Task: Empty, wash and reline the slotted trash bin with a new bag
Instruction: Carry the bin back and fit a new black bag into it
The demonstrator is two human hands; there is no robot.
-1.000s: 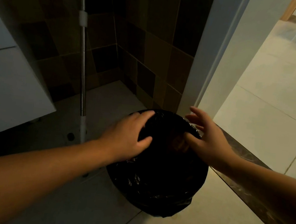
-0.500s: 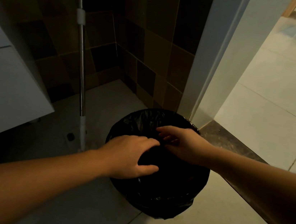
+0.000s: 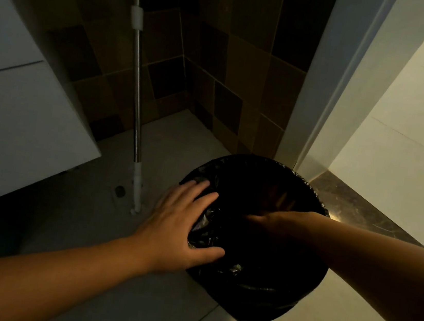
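Observation:
A round trash bin stands on the floor, wholly covered by a black plastic bag [image 3: 255, 295] folded down over its rim. My left hand [image 3: 180, 226] lies flat on the bin's left rim, fingers spread and pressing the bag against the side. My right hand [image 3: 265, 221] reaches down inside the bin's dark opening; its fingers are lost in shadow, so how they lie is unclear. The bin's slotted wall is hidden under the bag.
A mop handle [image 3: 136, 91] leans upright just left of the bin, its white base on the floor beside a small drain [image 3: 119, 190]. A white cabinet [image 3: 22, 122] is at the left. Dark tiled walls form the corner behind. A door frame [image 3: 330, 95] and dark threshold [image 3: 360, 209] are at the right.
My right hand has gone from the bin's far rim down into the opening. My left hand slid outward on the left rim and flattened.

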